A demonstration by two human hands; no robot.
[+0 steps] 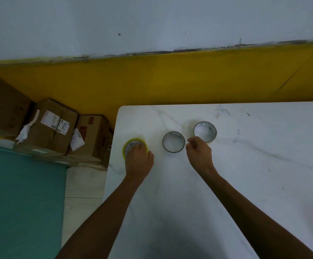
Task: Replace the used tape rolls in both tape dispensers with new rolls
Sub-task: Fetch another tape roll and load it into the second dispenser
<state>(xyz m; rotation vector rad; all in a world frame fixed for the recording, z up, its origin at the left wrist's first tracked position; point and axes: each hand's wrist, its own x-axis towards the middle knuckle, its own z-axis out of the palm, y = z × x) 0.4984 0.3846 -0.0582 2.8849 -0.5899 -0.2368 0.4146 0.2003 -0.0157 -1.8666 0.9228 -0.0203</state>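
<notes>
Three tape rolls lie flat on the white marble-patterned counter [245, 165], near its far left corner. The yellow tape roll [126, 145] sits furthest left, close to the counter's edge; the person's left hand [139, 159] lies over it, fingers curled down onto its top and into its core, hiding most of the ring. In the middle is a thin, nearly used-up roll [173, 142], little more than a grey core with white print inside, untouched. Just beyond and to the right lies a second thin roll [205, 132] of the same kind. The right hand [198, 156] hovers between these two, fingers loosely curled and thumb near the fingertips, holding nothing; its knuckles cover the near edge of the second thin roll. No tape dispenser shows in this view.

The counter carries faint grey veins and a few pen marks toward the right. Left of it, on the floor, three brown cardboard boxes [53, 128] with shipping labels stand against the wall, next to a teal mat [21, 193] and pale floor tiles [82, 193]. The wall [170, 81] is yellow below and pale blue-grey above.
</notes>
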